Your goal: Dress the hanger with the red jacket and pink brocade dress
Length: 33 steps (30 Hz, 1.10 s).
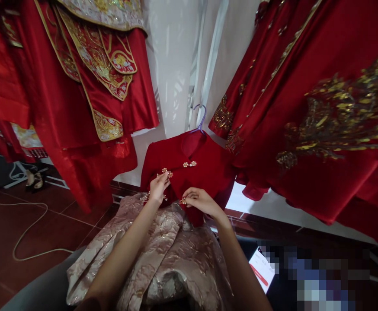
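A jacket [208, 172] is hanging on a hanger [200, 128]; at its front edges, left hand [158, 188] is pinching a clasp [170, 174], right hand [202, 201] is pinching a lower clasp [183, 201]

Single head cam looks forward and down from the wearer's viewpoint, close on left hand [158, 188] and right hand [201, 201], red jacket [208, 172] roughly mid-frame.
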Tool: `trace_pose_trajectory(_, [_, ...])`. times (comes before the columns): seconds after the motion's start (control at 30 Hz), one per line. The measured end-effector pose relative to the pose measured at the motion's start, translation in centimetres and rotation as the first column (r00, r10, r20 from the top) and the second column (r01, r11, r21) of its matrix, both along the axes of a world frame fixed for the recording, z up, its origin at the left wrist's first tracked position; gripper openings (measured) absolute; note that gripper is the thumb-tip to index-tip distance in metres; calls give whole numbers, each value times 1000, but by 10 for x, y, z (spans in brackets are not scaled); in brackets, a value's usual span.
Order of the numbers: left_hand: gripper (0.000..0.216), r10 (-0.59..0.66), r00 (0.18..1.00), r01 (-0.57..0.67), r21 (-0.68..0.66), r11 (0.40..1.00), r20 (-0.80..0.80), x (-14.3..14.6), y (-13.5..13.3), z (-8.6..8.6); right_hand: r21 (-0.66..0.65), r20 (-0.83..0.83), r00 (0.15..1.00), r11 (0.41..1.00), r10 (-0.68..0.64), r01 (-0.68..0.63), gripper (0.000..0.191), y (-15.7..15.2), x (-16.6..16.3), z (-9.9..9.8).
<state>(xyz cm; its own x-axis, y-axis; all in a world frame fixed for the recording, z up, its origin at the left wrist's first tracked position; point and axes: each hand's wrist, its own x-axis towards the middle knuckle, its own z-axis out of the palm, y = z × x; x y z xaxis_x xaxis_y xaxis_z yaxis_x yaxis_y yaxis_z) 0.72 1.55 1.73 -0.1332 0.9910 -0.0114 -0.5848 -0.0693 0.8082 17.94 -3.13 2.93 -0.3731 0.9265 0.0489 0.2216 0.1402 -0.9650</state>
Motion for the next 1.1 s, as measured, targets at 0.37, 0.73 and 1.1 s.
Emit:
trace_pose_trajectory(0.37, [26,8,983,-10,-7,1000,-185,3,5,-2,5,46,999,1000,29,-29,16,0,2,1])
trace_pose_trajectory(0.73, [23,271,548,286,482,828,-791,43,35,38,-42,149,967,979,205,-201,12,-7,3,8])
trace_pose_trajectory(1.1, [26,747,-75,468,638,611,-661,40,36,70,-21,137,974,984,179,-177,12,-9,6,11])
